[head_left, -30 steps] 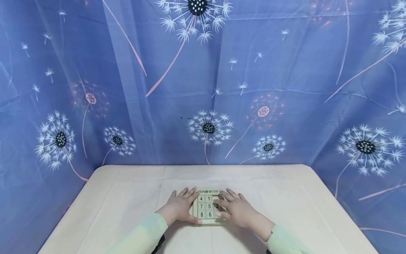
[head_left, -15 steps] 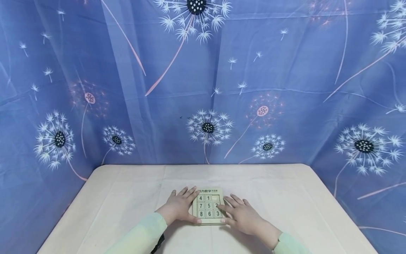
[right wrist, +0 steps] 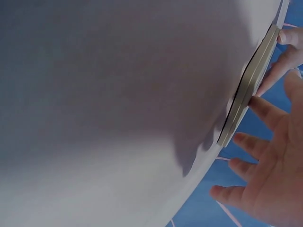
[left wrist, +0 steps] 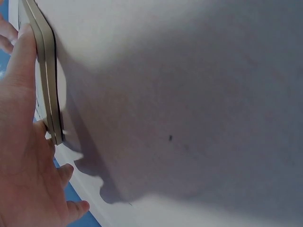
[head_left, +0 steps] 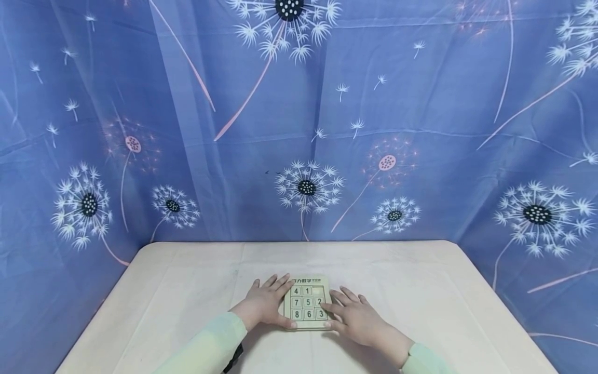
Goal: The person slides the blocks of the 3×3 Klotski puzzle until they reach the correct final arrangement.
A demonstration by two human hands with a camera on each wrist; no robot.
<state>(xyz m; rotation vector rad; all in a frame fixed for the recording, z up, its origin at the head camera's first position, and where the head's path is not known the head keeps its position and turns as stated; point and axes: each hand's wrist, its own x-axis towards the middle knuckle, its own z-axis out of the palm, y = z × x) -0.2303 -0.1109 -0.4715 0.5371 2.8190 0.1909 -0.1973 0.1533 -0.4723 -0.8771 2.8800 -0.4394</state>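
Note:
A pale sliding number puzzle [head_left: 306, 325] lies flat on the table. Its tiles read 4, 1 and a gap in the top row, then 7, 5, 2, then 8, 6, 3. Along its left side rests my left hand [head_left: 265, 305], fingers spread, with the thumb on the lower left corner and the index fingertip near the upper left. My right hand [head_left: 358, 321] is at the right side. Its index fingertip overlaps the frame beside tile 2 [head_left: 320, 301], and its thumb is at the lower right corner. Both wrist views show the puzzle's edge [left wrist: 51, 90] side on.
The table [head_left: 406, 270] has a pale cover and rounded far corners. Behind and on both sides hangs a blue curtain [head_left: 252, 208] with a dandelion print.
My right hand has drawn back to the right from over the tiles, uncovering tile 3 and the top right gap. The left hand and the visible tiles keep their places.

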